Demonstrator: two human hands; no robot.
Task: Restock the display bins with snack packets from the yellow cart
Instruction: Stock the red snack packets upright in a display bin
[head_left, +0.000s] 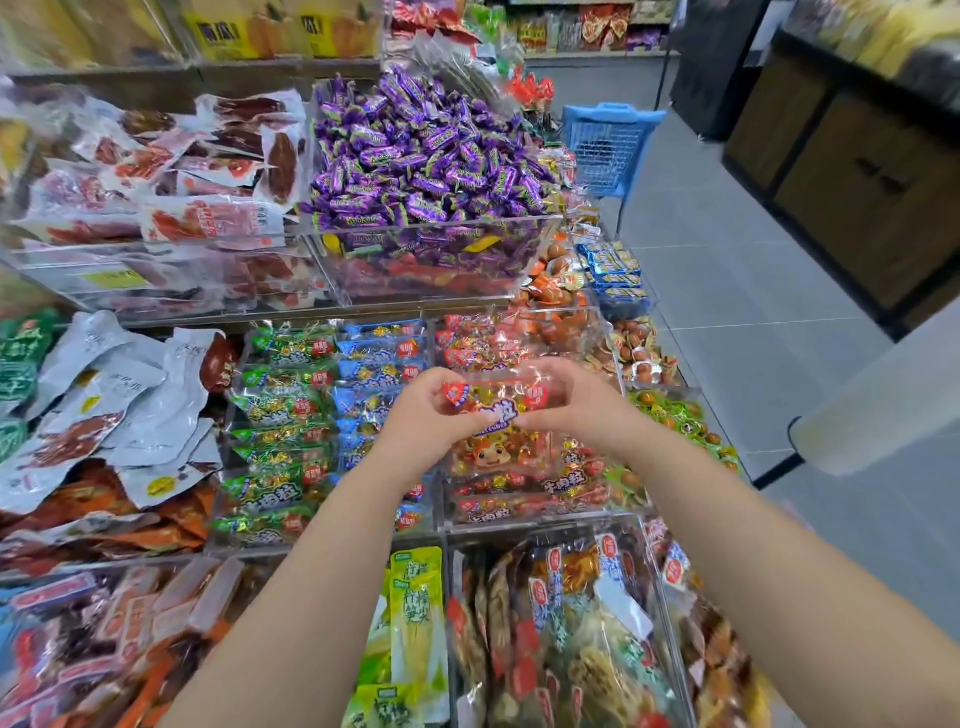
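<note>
The left hand (426, 415) and the right hand (576, 400) are holding one red snack packet (498, 397) between them. The fingers and thumb of each hand are curling round one end of it, the left hand at its left end and the right hand at its right end. The packet is hanging nearly flat just above the clear bin (540, 519), where more red packets of the same kind are lying in a loose pile.

Both forearms are reaching over the bins on the near side of the clear bin. There, a second bin (670, 613) is holding mixed bags standing on edge, and yellow-green packets (415, 613) are standing just left of it.

Just left of the clear bin, blue packets (374, 364) are lying in a narrow row, and green packets (280, 410) are lying in the next compartment. Further left, white pouches (119, 395) are piling up.

Behind the clear bin and higher, purple candies (431, 156) are heaping in a large transparent box. To the right of the clear bin, small orange and green wrapped snacks (670, 410) are lying. Far behind it, a blue basket (605, 145) is standing in the aisle.
</note>
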